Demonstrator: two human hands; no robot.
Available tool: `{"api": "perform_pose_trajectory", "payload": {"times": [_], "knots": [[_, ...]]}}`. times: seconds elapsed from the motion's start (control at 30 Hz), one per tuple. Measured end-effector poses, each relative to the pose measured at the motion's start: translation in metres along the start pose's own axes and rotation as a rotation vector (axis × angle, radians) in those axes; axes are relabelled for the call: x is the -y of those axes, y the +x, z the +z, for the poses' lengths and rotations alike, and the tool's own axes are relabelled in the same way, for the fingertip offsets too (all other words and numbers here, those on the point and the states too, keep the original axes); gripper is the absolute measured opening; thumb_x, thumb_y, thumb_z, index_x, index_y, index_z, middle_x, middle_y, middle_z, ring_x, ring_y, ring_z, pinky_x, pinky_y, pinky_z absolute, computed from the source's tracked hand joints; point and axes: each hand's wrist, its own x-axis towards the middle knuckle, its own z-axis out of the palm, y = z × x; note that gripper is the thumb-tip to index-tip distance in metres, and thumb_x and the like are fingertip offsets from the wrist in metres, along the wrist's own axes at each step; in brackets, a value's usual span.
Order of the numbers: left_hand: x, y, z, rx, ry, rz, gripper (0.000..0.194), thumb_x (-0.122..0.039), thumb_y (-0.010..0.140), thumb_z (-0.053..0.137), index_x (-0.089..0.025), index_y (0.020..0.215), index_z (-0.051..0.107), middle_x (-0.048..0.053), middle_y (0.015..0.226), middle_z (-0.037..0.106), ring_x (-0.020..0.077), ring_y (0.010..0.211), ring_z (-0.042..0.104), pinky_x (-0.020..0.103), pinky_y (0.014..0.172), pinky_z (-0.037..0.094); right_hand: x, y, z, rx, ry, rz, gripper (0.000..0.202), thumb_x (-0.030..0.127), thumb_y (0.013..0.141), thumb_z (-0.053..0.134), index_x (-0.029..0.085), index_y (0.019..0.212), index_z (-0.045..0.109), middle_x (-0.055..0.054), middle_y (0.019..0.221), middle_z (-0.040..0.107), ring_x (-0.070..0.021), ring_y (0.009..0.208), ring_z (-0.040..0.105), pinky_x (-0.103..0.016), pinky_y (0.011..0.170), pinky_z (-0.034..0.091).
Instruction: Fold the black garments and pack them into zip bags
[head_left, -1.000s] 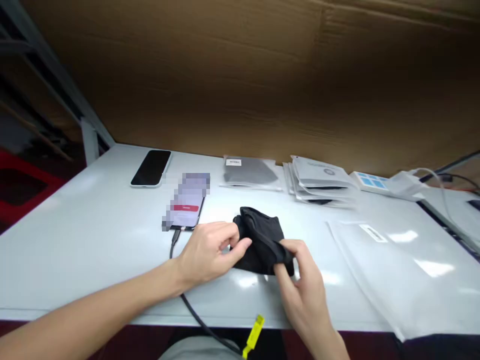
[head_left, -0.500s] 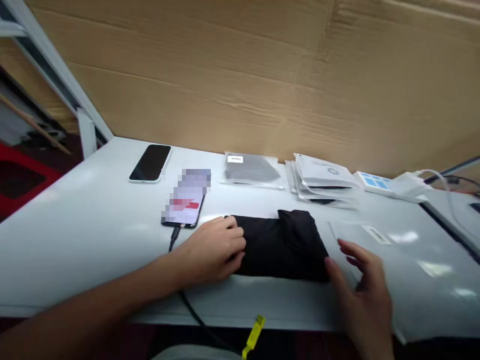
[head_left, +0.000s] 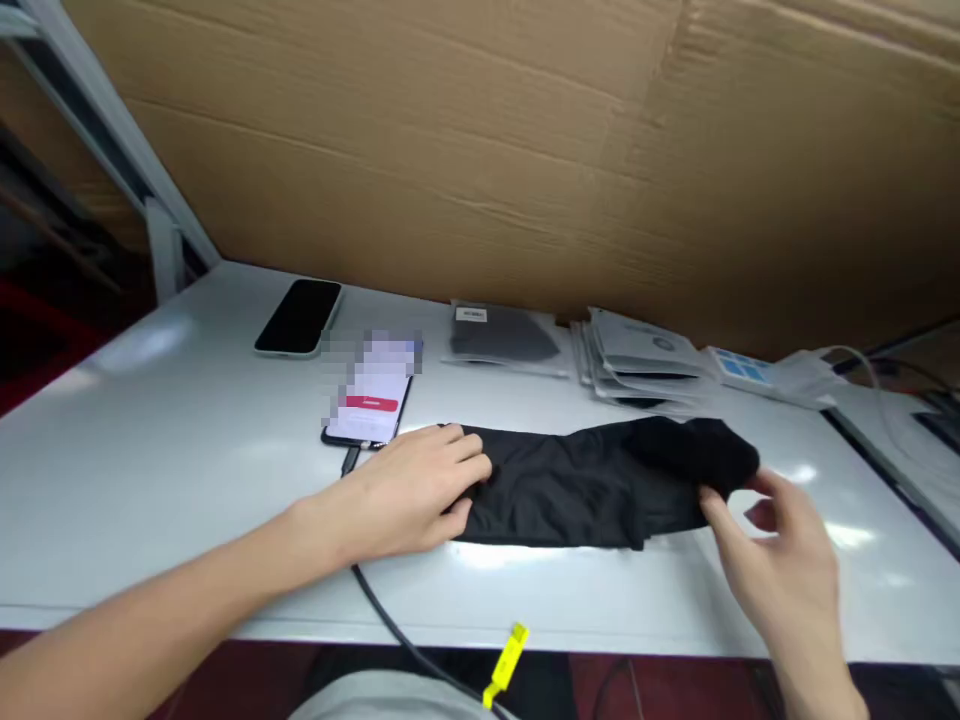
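Note:
A black cloth (head_left: pixel 562 485) lies stretched sideways on the white table, with wrinkles along its middle and a bunched flap at its right end. My left hand (head_left: pixel 424 490) rests on the cloth's left end, its fingers curled over the edge. At the other end my right hand (head_left: pixel 780 545) pinches the cloth's right part between thumb and fingers. Just beyond my left hand lies a phone with a lit screen (head_left: pixel 373 390), a black cable plugged into its lower end.
A second phone (head_left: pixel 298 317) with a dark screen lies at the back left. Near the cardboard wall (head_left: pixel 420 150) are a bagged dark item (head_left: pixel 506 338), a stack of clear packets (head_left: pixel 645 350) and a white-and-blue box (head_left: pixel 741 366). A yellow tag (head_left: pixel 508 660) hangs on the cable.
The black cloth's right end has been drawn out to the right and is now longer. My right hand moved right and took hold of it. The clear bag at the right is no longer seen.

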Motion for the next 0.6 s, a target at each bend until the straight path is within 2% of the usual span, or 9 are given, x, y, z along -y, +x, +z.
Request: {"api": "perform_pose_trajectory", "payload": {"times": [0.1,0.2,0.3,0.4,0.5,0.53,0.6], "knots": [[-0.002,-0.002,0.001,-0.047,0.006,-0.007,0.040,-0.016,0.082,0.053,-0.018,0.122,0.054,0.008,0.115,0.060,0.0241,0.106,0.052,0.036,0.087,0.044,-0.005,0.001,-0.011,-0.046,-0.036,-0.009,0.044,0.053,0.079,0.053,0.021,0.108,0.062,-0.011,0.095,0.062,-0.0275,0.074,0.053,-0.047,0.072,0.046],[-0.003,-0.003,0.003,-0.056,0.017,-0.020,0.046,-0.019,0.085,0.052,-0.018,0.131,0.049,0.010,0.119,0.059,0.0264,0.114,0.049,0.039,0.093,0.042,0.001,-0.002,-0.012,-0.053,-0.009,-0.033,0.042,0.053,0.083,0.054,0.024,0.112,0.062,-0.011,0.100,0.064,-0.0301,0.084,0.056,-0.049,0.077,0.047],[-0.002,-0.002,0.005,-0.042,-0.003,-0.056,0.037,-0.019,0.088,0.051,-0.018,0.125,0.054,0.009,0.107,0.062,0.0260,0.109,0.051,0.039,0.090,0.042,0.011,-0.005,-0.002,0.111,0.051,-0.198,0.040,0.054,0.084,0.056,0.026,0.112,0.063,-0.009,0.099,0.068,-0.0298,0.095,0.060,-0.048,0.085,0.048],[0.000,0.000,0.003,-0.077,-0.071,-0.113,0.033,-0.011,0.088,0.047,-0.019,0.118,0.059,0.007,0.099,0.063,0.0236,0.103,0.052,0.036,0.086,0.042,0.021,-0.009,0.009,0.302,0.092,-0.374,0.041,0.050,0.084,0.060,0.026,0.117,0.063,-0.008,0.102,0.072,-0.0300,0.104,0.061,-0.050,0.091,0.048],[-0.001,0.000,-0.005,-0.123,-0.272,-0.076,0.029,-0.006,0.083,0.052,-0.020,0.105,0.066,0.003,0.092,0.065,0.0198,0.098,0.055,0.032,0.087,0.042,0.033,-0.013,0.005,0.391,0.169,-0.433,0.035,0.045,0.084,0.062,0.026,0.113,0.067,-0.007,0.090,0.072,-0.0280,0.096,0.065,-0.045,0.084,0.053],[-0.002,-0.001,-0.009,-0.101,-0.383,-0.041,0.026,-0.007,0.082,0.056,-0.021,0.099,0.069,0.002,0.090,0.066,0.0179,0.095,0.057,0.030,0.087,0.043,0.036,-0.014,0.000,0.432,0.203,-0.429,0.030,0.043,0.085,0.062,0.026,0.108,0.069,-0.006,0.085,0.072,-0.0261,0.089,0.066,-0.041,0.078,0.054],[-0.008,-0.004,-0.016,0.051,-0.632,0.017,0.017,-0.012,0.080,0.063,-0.022,0.091,0.072,-0.001,0.086,0.069,0.0142,0.085,0.061,0.024,0.078,0.045,0.042,-0.014,-0.012,0.526,0.254,-0.401,0.023,0.043,0.087,0.060,0.026,0.096,0.072,-0.005,0.078,0.071,-0.0222,0.075,0.067,-0.034,0.066,0.055]]}}
